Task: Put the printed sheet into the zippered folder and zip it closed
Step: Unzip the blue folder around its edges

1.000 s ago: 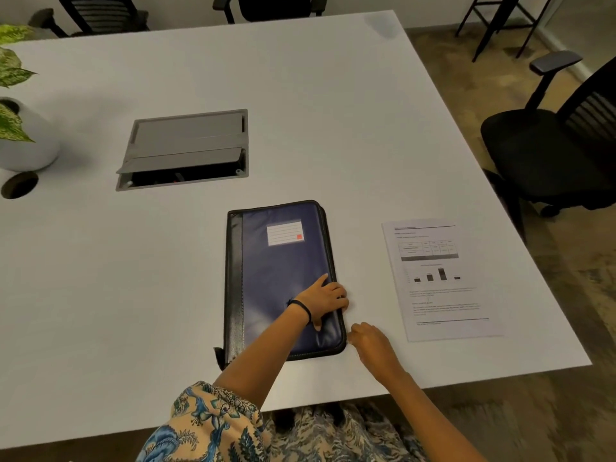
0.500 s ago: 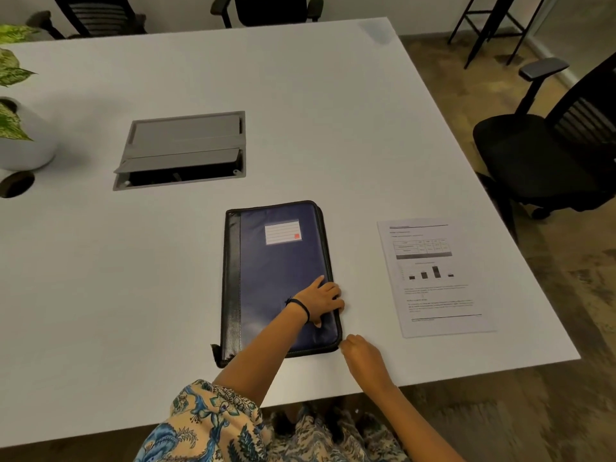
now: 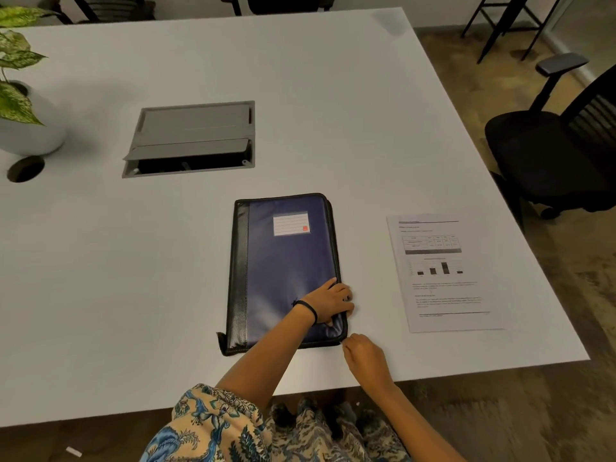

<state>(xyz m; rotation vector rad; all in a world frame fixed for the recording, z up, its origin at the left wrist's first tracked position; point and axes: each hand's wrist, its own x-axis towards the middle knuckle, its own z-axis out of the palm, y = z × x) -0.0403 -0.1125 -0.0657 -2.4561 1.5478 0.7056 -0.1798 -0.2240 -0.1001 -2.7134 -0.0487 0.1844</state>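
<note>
A dark blue zippered folder with a black spine and a white label lies flat and closed on the white table. My left hand rests on its lower right part, fingers curled over the right edge. My right hand sits at the folder's near right corner, fingertips pinched there; whether they hold the zipper pull is too small to tell. The printed sheet, with a table, a bar chart and text, lies flat to the right of the folder, untouched.
A grey cable hatch is set into the table behind the folder, its flap partly raised. A potted plant stands at the far left beside a round cable hole. Black office chairs stand to the right and beyond the table.
My right hand has stayed at the folder's near right corner, its fingertips now closer to the edge. My left hand keeps pressing the folder. The sheet has not moved.
</note>
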